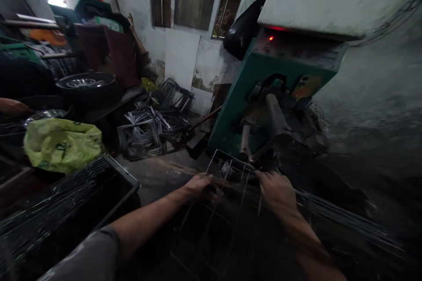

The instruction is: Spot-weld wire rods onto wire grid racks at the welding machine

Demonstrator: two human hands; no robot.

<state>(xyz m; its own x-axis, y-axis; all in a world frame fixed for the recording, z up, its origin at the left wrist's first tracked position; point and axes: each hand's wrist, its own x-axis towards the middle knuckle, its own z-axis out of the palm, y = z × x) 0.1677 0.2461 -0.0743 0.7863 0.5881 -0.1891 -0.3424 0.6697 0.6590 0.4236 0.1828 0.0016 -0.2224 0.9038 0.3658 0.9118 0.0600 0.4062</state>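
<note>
A wire grid frame (227, 171) lies in front of me under the electrodes of a green welding machine (260, 83). My left hand (198, 184) is closed on the frame's left side. My right hand (275, 189) grips its right side, close to the machine's lower arm (245, 138). The frame's far edge sits at the machine's contact point. Motion blurs the wires near my fingers, and the lower part of the frame is lost in the dark.
A tray of straight metal rods (59, 202) stands at my left. More rods (343, 217) lie at my right. Finished wire frames (154, 123) are piled on the floor by the wall. A yellow-green bag (62, 142) and a black basin (85, 83) sit at left.
</note>
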